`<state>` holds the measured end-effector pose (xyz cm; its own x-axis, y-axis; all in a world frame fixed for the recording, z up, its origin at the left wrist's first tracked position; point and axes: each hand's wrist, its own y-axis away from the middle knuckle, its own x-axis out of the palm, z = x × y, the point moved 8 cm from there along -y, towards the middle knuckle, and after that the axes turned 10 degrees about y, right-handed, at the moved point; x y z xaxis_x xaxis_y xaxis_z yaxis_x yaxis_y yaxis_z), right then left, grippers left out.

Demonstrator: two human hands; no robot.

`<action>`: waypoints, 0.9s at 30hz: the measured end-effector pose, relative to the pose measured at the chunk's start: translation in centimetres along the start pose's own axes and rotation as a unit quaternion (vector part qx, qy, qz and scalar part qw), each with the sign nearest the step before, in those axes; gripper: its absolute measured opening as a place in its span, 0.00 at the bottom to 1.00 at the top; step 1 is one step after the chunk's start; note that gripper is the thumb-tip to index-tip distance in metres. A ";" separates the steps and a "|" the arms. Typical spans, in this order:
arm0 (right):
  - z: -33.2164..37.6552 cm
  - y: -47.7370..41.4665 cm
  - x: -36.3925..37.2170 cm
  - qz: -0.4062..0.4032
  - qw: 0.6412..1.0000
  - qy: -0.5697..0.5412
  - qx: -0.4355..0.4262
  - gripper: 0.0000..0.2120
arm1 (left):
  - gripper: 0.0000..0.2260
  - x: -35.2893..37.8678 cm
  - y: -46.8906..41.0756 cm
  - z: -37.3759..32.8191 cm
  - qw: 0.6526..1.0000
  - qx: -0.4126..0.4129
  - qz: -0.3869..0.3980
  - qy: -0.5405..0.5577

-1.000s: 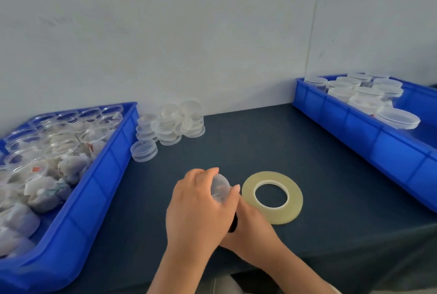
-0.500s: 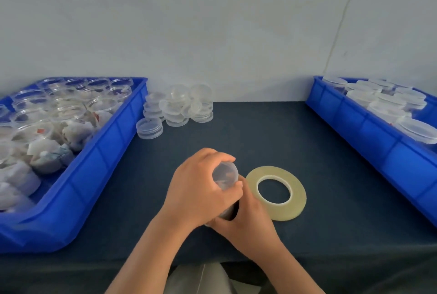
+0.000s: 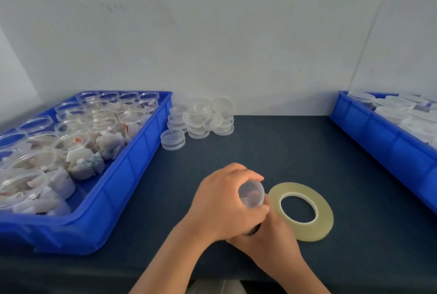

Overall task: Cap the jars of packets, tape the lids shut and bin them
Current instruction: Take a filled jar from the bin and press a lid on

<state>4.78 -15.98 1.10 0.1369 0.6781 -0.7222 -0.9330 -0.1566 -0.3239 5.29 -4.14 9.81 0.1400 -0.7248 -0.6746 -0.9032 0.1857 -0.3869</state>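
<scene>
A small clear plastic jar (image 3: 251, 195) lies tilted on its side above the dark table, its round end facing right. My left hand (image 3: 224, 204) wraps over it from above, fingers curled round its body. My right hand (image 3: 267, 239) sits under and behind the jar, mostly hidden by the left hand; its fingers curl against the jar's lower end. A flat roll of yellowish clear tape (image 3: 305, 211) lies on the table just right of the jar, touching neither hand.
Left, a blue bin (image 3: 132, 175) holds several open jars of white packets. Stacks of clear lids (image 3: 201, 118) stand by the back wall. Right, another blue bin (image 3: 387, 147) holds several capped jars. The table's front edge runs just below my wrists.
Both hands keep hold of the jar and it has turned slightly between them. The camera view has swung and shifted, so the bins and tape sit differently in frame.
</scene>
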 end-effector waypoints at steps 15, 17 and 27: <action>0.1 0.0 0.4 0.035 0.999 0.033 -0.001 0.24 | 0.33 0.4 1.4 0.1 0.994 -0.076 -0.054 -0.063; 0.2 -0.1 0.6 0.041 0.997 0.069 -0.019 0.19 | 0.32 0.7 1.6 -0.9 0.990 -0.074 -0.082 -0.092; 0.1 -0.2 -0.3 -0.005 0.999 0.047 -0.015 0.30 | 0.18 -0.4 0.0 -0.8 1.000 0.024 -0.001 0.016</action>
<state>4.90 -16.06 1.44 0.1784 0.6097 -0.7723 -0.9212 -0.1725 -0.3489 4.93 -4.38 10.60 0.1290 -0.7455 -0.6539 -0.8827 0.2142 -0.4184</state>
